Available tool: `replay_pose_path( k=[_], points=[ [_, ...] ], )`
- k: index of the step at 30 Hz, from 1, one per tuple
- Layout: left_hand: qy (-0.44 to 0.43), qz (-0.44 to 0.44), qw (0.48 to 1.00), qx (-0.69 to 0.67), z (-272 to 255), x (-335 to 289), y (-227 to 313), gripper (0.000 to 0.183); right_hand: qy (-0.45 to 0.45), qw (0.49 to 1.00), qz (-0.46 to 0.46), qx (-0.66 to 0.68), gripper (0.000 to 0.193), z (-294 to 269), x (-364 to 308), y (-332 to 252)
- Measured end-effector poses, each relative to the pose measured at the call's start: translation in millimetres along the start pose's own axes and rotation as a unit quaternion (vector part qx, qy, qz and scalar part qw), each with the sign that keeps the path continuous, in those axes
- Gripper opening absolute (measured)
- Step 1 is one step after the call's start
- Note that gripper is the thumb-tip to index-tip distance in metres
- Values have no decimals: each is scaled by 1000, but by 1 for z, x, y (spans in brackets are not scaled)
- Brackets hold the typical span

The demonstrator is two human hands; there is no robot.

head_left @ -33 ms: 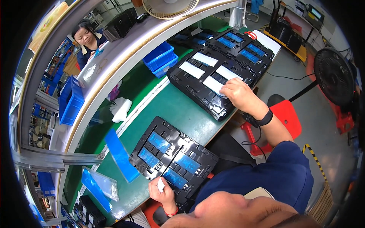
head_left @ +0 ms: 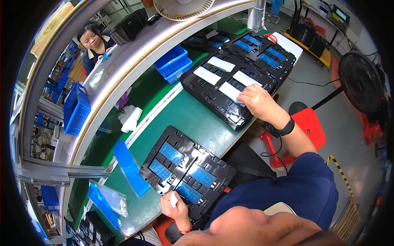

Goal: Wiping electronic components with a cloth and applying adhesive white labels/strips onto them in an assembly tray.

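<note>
My right hand [head_left: 259, 102] is closed at the near end of a white rectangular piece [head_left: 230, 92] in the far black plastic tray [head_left: 201, 91]. Other white pieces of the same shape lie in that tray. Its fingertips partly hide the end of the piece. Lower down, my left hand [head_left: 176, 211] pinches a small white piece [head_left: 174, 199], perhaps folded paper or cloth. It is beside the lower edge of a nearer black tray [head_left: 186, 165], which carries several flat blue-faced rectangular parts [head_left: 202, 176].
Another black tray [head_left: 262, 51] with blue parts sits behind, near red-handled scissors [head_left: 271, 38]. Blue bins [head_left: 173, 63] stand by the shelf. Blue film strips [head_left: 132, 168] lie on the green bench [head_left: 184, 117]. A red stool [head_left: 305, 131] and black fan [head_left: 361, 82] are at right.
</note>
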State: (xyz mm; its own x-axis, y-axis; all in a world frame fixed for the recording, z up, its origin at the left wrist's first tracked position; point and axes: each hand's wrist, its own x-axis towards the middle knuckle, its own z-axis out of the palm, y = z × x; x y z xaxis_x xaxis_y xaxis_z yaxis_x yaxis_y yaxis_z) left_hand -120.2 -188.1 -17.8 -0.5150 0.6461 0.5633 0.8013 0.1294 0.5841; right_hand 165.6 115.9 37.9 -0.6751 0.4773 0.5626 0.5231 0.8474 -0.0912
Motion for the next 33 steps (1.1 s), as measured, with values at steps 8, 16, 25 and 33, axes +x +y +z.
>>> replay_pose_path(
  k=[8,16,25,33],
  points=[
    [9,9,1000,1,0,1,1,8,-18,994,59,93,46,-29,5,7],
    [4,6,1000,9,0,1,2,8,-53,994,99,-16,42,-17,-8,30],
    [3,12,1000,-5,-1,1,4,7,6,996,76,-36,42,-33,2,23],
    [34,26,999,-30,1,2,-4,9,93,994,-47,43,30,-85,40,-15]
  ],
)
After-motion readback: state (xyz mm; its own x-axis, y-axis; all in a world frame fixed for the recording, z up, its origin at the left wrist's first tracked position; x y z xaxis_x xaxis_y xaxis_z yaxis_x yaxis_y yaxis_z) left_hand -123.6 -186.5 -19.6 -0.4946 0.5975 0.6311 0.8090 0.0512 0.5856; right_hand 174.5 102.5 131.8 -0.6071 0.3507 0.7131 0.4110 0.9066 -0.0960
